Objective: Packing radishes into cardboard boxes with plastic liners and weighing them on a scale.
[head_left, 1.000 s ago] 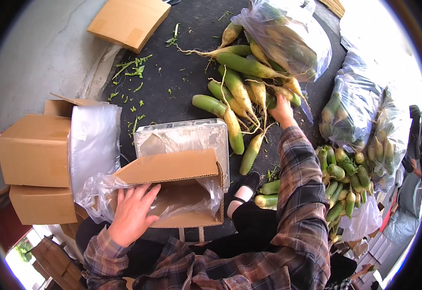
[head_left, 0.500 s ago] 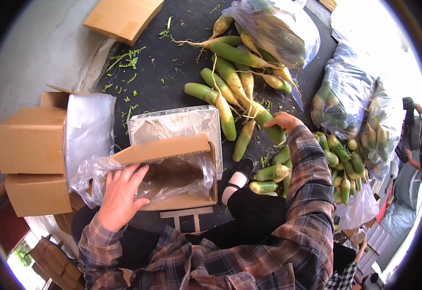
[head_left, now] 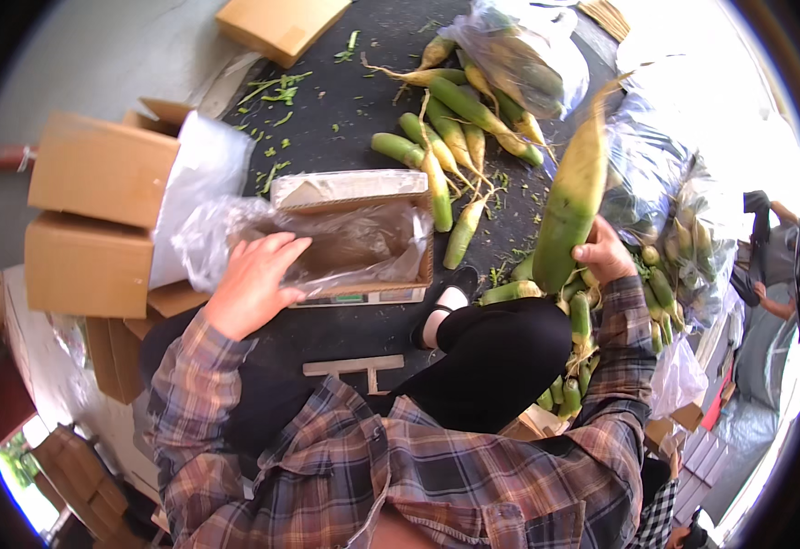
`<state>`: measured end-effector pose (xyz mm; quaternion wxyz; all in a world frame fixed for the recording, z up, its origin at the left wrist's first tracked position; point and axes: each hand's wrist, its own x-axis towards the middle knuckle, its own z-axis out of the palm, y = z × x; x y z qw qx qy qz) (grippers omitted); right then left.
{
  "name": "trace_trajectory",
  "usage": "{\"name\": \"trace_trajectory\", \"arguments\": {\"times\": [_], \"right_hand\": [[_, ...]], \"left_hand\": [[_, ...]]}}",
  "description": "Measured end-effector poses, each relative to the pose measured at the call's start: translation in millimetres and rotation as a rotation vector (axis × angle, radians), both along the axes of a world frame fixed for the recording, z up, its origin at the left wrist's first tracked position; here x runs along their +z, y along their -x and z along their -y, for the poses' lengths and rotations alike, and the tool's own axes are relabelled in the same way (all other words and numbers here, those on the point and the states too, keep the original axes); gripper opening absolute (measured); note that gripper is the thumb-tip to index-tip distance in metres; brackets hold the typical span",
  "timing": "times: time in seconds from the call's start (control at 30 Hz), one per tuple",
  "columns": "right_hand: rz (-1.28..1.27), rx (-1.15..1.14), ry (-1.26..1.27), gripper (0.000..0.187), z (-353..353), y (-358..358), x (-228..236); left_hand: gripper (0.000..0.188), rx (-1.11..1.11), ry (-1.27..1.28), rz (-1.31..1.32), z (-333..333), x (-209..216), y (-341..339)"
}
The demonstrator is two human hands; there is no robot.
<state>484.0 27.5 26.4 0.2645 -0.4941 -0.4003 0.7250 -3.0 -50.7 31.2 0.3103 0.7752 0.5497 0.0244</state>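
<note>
A large green-and-yellow radish [head_left: 568, 206] is held up at my right side, root tip pointing upward. The fingers of my right hand [head_left: 607, 252] are closed round its green lower end. Directly ahead of me is an open cardboard box [head_left: 354, 203] lined with clear plastic film [head_left: 221, 233]. It stands on a white scale [head_left: 327, 186] with a dirty top. My left hand [head_left: 258, 282] rests on the film at the box's near left corner, fingers spread. Inside the box I see only film and brown cardboard. Several loose radishes [head_left: 446, 128] lie beyond the box.
Bagged radishes [head_left: 519, 69] stand at the back, with more bags [head_left: 645, 178] on the right. Trimmed radishes [head_left: 581, 320] are piled by my right knee. Cartons [head_left: 102, 169] and a stack of plastic sheets [head_left: 200, 174] are at left. Another person's arm [head_left: 775, 302] shows at far right.
My right hand has lifted the radish off the pile and brought it to the right, upright with its tip up. My left hand stays at the box's film. The view has shifted.
</note>
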Motion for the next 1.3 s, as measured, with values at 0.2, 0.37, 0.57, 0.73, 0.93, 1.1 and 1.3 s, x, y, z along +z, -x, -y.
{"name": "trace_trajectory", "arguments": {"times": [0.2, 0.37, 0.57, 0.73, 0.93, 1.1, 1.3], "right_hand": [[-0.026, 0.376, -0.405, 0.073, -31.0, 164.2, 79.9], [-0.087, 0.618, -0.453, 0.074, -16.5, 270.7, 40.1], [0.224, 0.865, -0.517, 0.081, -11.0, 295.5, -66.9], [0.653, 1.077, -0.463, 0.088, -21.7, 285.0, -118.1], [0.965, 1.242, -0.453, 0.089, -24.6, 300.0, -140.4], [1.091, 1.303, -0.258, 0.092, -14.3, 308.4, -161.0], [1.192, 1.465, -0.389, 0.055, -3.5, 296.1, -126.4]], "left_hand": [[0.076, 0.014, -0.061, 0.005, 15.7, -12.9, 12.6], [0.091, 0.110, -0.049, 0.140, 8.9, -30.6, 19.0], [0.102, 0.126, 0.064, 0.210, 4.4, -17.1, 36.8], [0.114, 0.239, 0.064, 0.201, 10.0, -24.7, 42.6], [0.111, 0.275, 0.113, 0.360, 9.7, -27.2, 46.6], [0.109, 0.275, 0.103, 0.360, 10.6, -28.0, 37.2], [0.104, 0.241, 0.056, 0.216, 13.3, -15.5, 29.5]]}}
